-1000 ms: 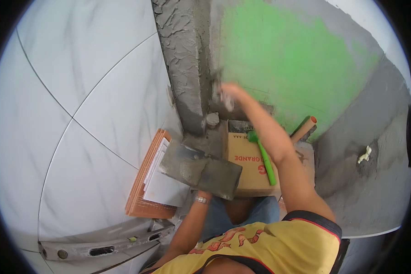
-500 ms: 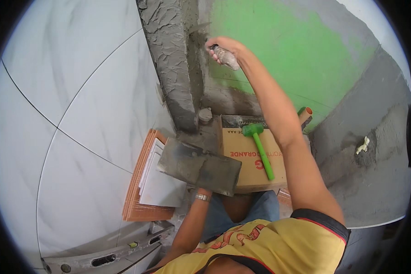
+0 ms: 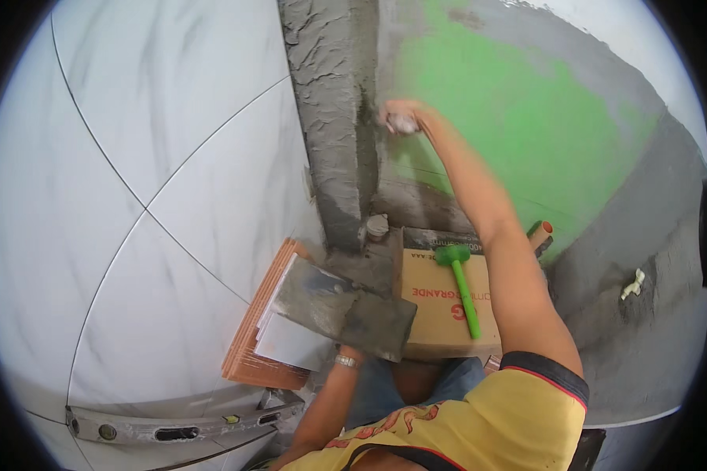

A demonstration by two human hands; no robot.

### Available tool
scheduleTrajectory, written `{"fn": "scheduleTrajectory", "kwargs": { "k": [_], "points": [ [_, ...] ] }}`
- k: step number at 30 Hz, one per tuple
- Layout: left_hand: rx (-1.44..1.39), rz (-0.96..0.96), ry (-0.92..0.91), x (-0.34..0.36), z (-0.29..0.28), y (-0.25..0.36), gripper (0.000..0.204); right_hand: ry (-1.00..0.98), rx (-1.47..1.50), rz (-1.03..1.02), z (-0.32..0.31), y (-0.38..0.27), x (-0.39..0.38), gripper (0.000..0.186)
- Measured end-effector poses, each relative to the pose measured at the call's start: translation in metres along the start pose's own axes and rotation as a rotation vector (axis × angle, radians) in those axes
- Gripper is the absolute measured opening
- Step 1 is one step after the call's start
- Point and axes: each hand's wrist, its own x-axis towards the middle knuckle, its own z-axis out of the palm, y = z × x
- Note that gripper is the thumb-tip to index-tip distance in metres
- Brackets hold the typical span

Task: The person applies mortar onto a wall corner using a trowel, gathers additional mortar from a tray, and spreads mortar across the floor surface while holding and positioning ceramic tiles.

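I see the right hand up in the upper centre of the frame, fingers curled tight around a small grey tool w/ mortar on it, pressed against the wall right where the rough grey mortar strip meets the green-painted patch. Can't tell exactly what the tool is; it's mostly hidden in the fist.

Left hand is under the mortar board, centre of frame, so I can't tell whether its fingers are spread or gripping; only the wrist w/ a watch shows below the board's edge. Board is a flat rectangular plate smeared w/ wet grey mortar, held about level.

Just right of the board, lower centre, sits a closed cardboard box; contents not visible. A green rubber mallet lies on top of it, head toward the wall. Left of the board, a stack of tiles, orange-brown edges, one pale tile on top. Behind the box at the wall foot, a small capped pipe stub, and right of the box an orange tube end.

Left half of the frame is large white marbled tiles already on the wall. Lower left, a metal spirit level lies along the bottom.
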Motion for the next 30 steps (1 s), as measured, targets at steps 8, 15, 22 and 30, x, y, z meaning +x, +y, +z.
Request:
{"fn": "scheduleTrajectory", "kwargs": {
  "k": [8,15,22,30],
  "points": [
    [0.359,0.033,0.042,0.052,0.016,-0.037,0.048,0.064,0.551,-0.438,0.039,-0.039,-0.142,0.024],
    [-0.916,-0.203,0.324,0.128,-0.033,0.021,0.041,0.045,0.433,-0.003,0.150,0.201,-0.340,0.014],
    [-1.312,-0.294,0.645,0.154,-0.084,0.089,0.034,0.003,0.521,0.137,0.222,0.213,-0.389,0.015],
    [-0.496,-0.295,0.690,0.203,-0.098,0.104,0.028,-0.049,0.755,-0.141,0.205,0.162,-0.334,0.017]
  ]
}}
